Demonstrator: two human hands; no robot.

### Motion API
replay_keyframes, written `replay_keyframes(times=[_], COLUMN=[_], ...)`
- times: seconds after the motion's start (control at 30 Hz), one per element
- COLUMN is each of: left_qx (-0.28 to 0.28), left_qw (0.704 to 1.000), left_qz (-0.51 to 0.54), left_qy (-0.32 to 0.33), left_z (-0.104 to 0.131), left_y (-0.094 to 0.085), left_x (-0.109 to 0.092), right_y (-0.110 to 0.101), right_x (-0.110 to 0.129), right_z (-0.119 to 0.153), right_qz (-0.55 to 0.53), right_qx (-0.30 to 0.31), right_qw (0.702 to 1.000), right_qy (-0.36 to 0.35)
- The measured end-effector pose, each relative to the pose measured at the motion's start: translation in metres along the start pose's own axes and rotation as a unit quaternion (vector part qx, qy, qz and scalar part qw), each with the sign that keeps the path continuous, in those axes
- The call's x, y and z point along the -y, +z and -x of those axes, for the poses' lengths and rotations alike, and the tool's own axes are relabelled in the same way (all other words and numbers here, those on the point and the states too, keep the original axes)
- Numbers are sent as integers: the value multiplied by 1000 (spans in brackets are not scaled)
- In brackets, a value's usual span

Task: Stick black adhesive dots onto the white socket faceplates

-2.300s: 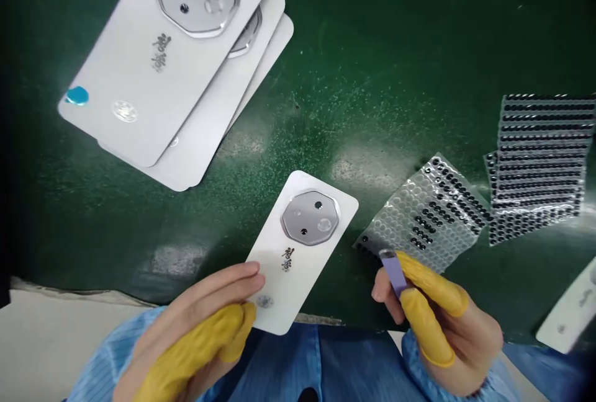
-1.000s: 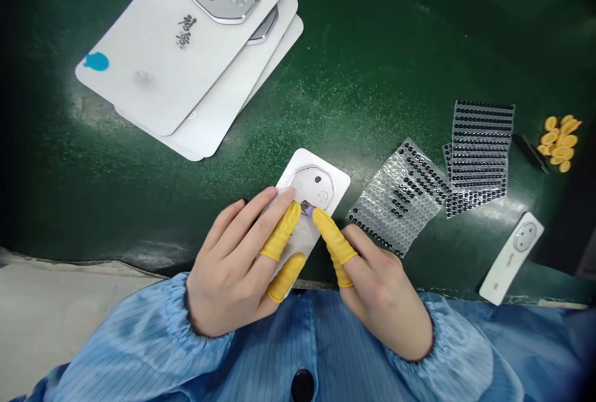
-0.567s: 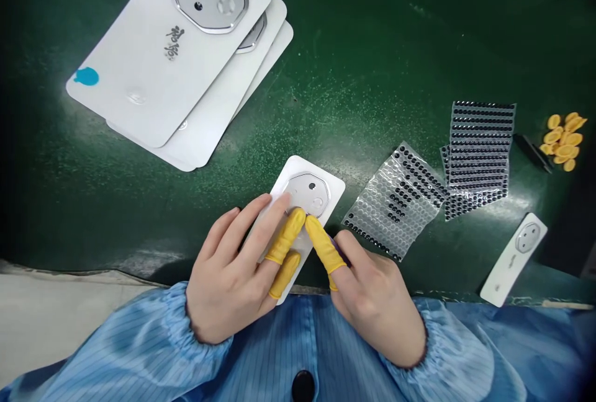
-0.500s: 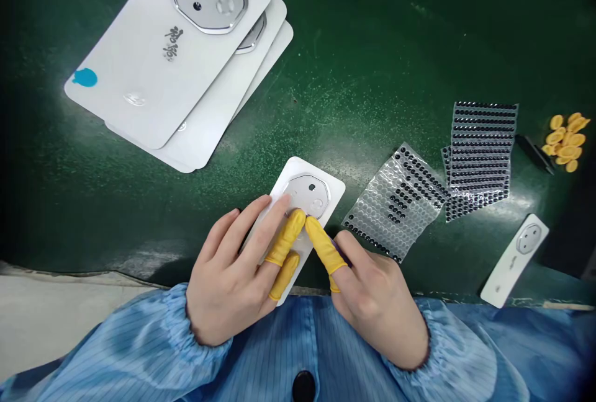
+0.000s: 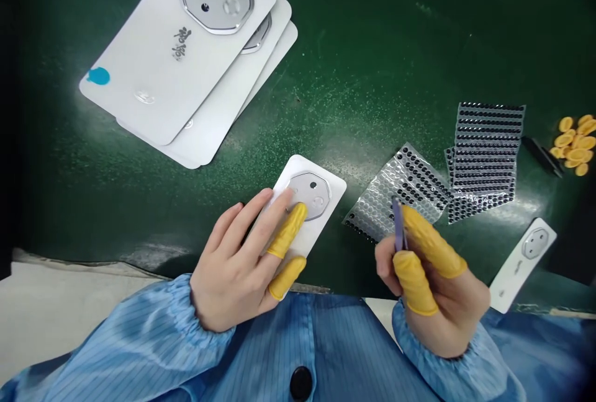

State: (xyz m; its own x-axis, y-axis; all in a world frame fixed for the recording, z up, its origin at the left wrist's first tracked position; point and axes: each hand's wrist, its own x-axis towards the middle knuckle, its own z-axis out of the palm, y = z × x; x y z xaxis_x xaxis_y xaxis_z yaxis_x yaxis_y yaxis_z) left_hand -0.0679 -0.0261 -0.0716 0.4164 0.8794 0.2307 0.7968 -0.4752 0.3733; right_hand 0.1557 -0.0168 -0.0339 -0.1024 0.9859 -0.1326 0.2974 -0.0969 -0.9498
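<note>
My left hand lies across a small white phone-shaped panel, fingers stretched out. Yellow finger cots cover its index finger and thumb, the index tip resting at the silver octagonal camera area. Part of the panel is hidden beneath the hand. My right hand, also with yellow cots on thumb and index finger, is closed around purple tweezers. The tweezers' tips are over a clear sheet of black round dots, near its dots. Whether a dot is between the tips I cannot tell.
Large white phone-shaped panels overlap at the upper left. More black-dot sheets lie right of the first, beside a dark slim object and a pile of yellow finger cots. A narrow white panel rests near the table's front edge.
My right hand has moved right, away from the small panel to the dot sheet, and the tweezers now show clearly. My left hand stays on the panel. The view has shifted slightly.
</note>
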Motion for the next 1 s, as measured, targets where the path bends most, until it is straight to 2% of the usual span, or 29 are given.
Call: replay_keyframes(times=[0.1, 0.17, 0.27, 0.37, 0.43, 0.5, 0.57, 0.63, 0.73, 0.8, 0.87, 0.9, 0.93, 1.0], left_qx=[-3, -3, -3, -21, -34, -34, -34, -43, -60, -52, -27, -3, 27, 118], left_qw=[1000, 1000, 1000, 999, 997, 995, 995, 995, 996, 994, 985, 973, 953, 879], left_qz=[-22, -20, 13, 41, 66, 89, 96, 88, 68, 72, 135, 196, 273, 443], left_qy=[1, 7, 15, 1, -8, -14, -16, -13, -21, -60, -107, -121, -128, -131], left_z=[-2, -1, 1, 3, 5, 6, 8, 10, 13, 14, 12, 9, 6, -2], left_y=[1, 1, 3, 5, 5, 6, 7, 9, 9, 2, -16, -29, -45, -79], left_x=[0, 1, 4, 9, 12, 16, 18, 19, 21, 22, 21, 19, 16, 5], right_y=[-9, -14, -15, -9, -2, 7, 16, 25, 34, 37, 34, 30, 26, 15], right_x=[6, 6, 3, 3, 6, 8, 6, 1, -7, -4, 8, 16, 26, 47], right_z=[-6, -23, -68, -114, -125, -116, -94, -71, -57, -59, -62, -61, -57, -43], right_qz=[71, 164, 328, 451, 483, 481, 470, 448, 351, 234, 89, 20, -41, -137], right_qx=[-9, 11, 35, 85, 105, 105, 104, 102, 79, 67, 94, 122, 149, 192], right_qw=[997, 984, 928, 856, 828, 820, 827, 847, 907, 957, 990, 992, 987, 968], right_qy=[-14, -66, -175, -237, -266, -290, -291, -268, -220, -158, -57, -3, 42, 90])
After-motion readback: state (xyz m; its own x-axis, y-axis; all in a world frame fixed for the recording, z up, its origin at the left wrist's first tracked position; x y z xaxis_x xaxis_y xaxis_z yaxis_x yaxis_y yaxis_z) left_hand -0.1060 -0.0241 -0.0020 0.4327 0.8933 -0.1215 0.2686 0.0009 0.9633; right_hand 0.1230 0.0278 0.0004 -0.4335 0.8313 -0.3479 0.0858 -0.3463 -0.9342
